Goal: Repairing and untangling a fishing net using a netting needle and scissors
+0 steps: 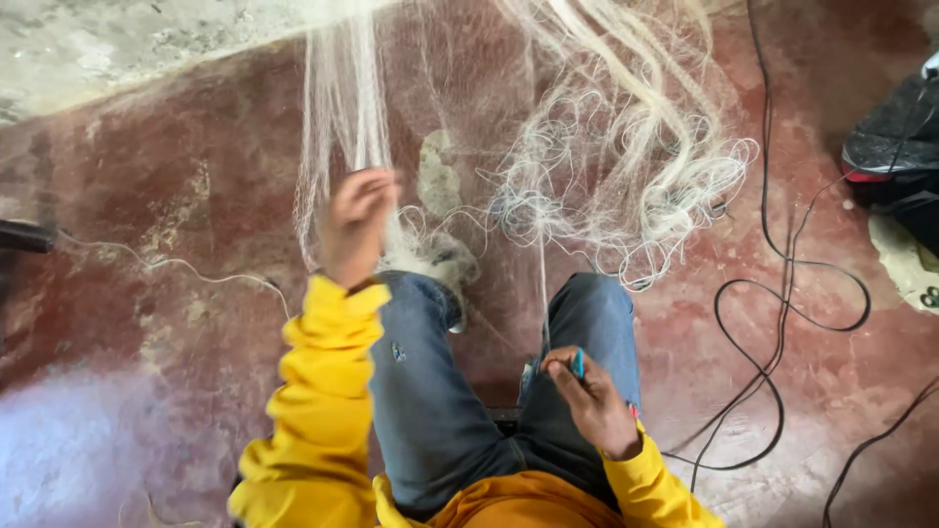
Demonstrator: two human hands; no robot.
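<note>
Net-mending workspace: worn red floor [147, 323], fishing net [626, 147].

White net [342, 108] — taut, tangled ahead

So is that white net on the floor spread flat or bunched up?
Bunched up: the fishing net lies in tangled loops on the red floor, one part gathered in the left hand.

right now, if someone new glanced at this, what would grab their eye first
Probably the pale fishing net, hanging from the top of the view and tangling into loops above the knees. Next, the bright yellow sleeves: the left hand is raised, gripping a bunch of net strands, while the right hand pinches a small blue tool over the thigh. Black cables curl across the red floor at right.
</note>
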